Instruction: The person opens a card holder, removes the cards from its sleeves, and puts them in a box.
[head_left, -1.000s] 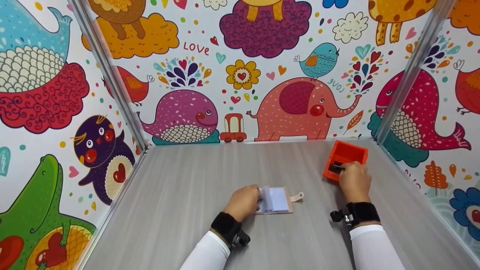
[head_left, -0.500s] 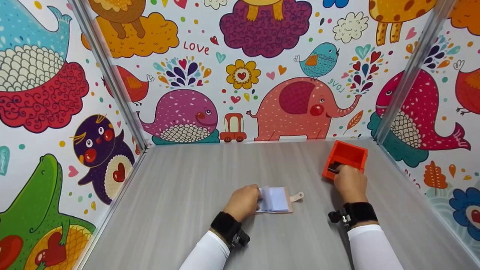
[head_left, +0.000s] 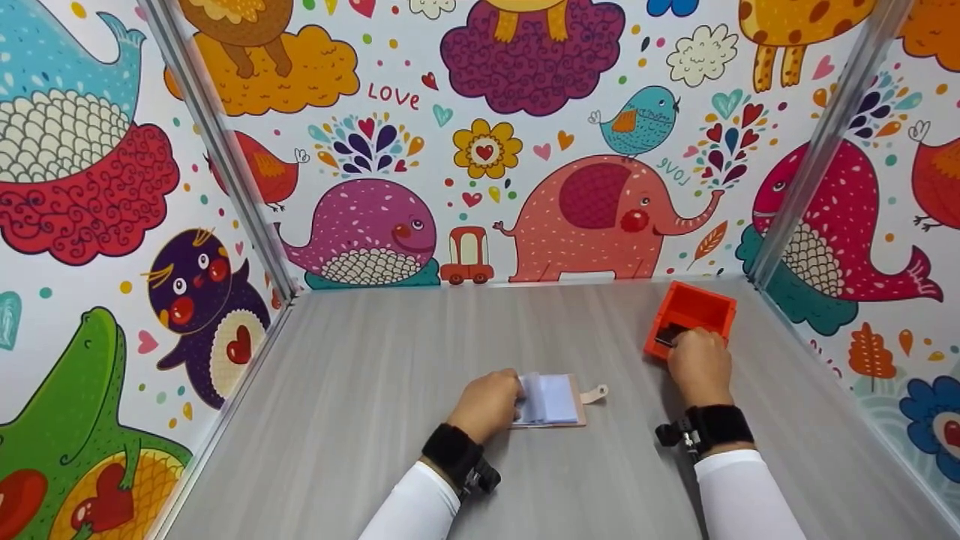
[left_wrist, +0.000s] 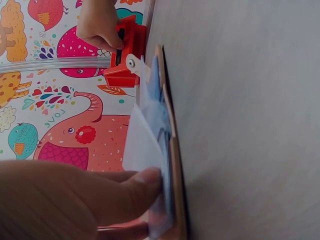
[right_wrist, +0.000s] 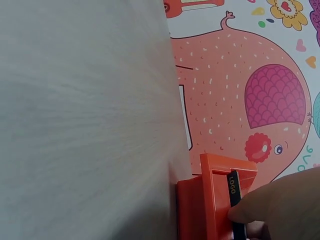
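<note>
An opened small card holder with clear sleeves, a tan cover and a snap strap lies on the table. My left hand is at its left side; in the left wrist view the thumb and fingers pinch its clear sleeves. Farther right, my right hand reaches over the near wall of a red bin. Its thumb and fingers pinch a flat black card-like piece marked "LOGO" inside the bin. The fingers behind that piece are mostly hidden.
A grey wood-grain table spreads around both hands. Printed cartoon walls with metal corner posts enclose it at the back and sides. Black wrist straps with cameras are on both wrists.
My right hand has shifted slightly left and lower in the bin, and the black piece has turned a little with it. The left hand and the card holder have stayed put.
</note>
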